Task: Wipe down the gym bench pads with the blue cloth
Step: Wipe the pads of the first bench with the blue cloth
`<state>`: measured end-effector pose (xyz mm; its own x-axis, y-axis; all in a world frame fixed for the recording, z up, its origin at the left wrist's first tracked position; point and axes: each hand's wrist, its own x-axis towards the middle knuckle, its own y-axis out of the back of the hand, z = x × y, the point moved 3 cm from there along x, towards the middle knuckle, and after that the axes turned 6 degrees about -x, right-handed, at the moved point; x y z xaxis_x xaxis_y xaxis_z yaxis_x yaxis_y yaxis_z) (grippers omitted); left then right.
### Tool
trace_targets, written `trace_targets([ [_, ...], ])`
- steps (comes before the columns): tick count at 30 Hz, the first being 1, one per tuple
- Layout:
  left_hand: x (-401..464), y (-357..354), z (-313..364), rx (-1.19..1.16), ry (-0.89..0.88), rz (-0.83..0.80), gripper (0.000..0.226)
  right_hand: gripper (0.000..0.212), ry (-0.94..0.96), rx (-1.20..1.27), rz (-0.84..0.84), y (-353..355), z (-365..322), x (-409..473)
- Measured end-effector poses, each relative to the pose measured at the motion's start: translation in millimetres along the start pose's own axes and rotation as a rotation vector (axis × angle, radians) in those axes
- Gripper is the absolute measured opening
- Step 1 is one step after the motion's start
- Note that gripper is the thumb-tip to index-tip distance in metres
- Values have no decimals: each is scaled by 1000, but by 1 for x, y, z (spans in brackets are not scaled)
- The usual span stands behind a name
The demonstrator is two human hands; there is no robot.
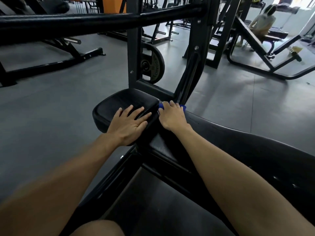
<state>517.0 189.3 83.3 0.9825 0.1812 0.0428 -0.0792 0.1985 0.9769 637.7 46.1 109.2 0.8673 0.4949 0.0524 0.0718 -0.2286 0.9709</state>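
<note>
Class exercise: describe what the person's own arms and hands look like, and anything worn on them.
Both arms are bare from the frame's bottom edge to the fingers; no sleeves show. The left hand and right hand wear no gloves, and no rings, watch or wristbands are visible. Fingernails look short and unpainted.

This is a gym. Black steel machine frames [133,48] stand all around on a grey rubber-tiled floor [51,103], and a round weight plate [153,63] hangs on a peg behind the nearest upright. A padded black seat [119,101] sits low on the frame, another bench [56,53] stands at left, and a person [262,24] sits on equipment far right.
</note>
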Motion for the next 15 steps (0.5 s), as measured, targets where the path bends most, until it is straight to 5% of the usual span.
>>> trace_targets([
  [8,-3,-5,2,56,-29,21,68,52,185,76,1,-10,-18,-103],
  [15,-8,-5,3,87,-116,62,64,49,34,-16,3,3,29,-4],
])
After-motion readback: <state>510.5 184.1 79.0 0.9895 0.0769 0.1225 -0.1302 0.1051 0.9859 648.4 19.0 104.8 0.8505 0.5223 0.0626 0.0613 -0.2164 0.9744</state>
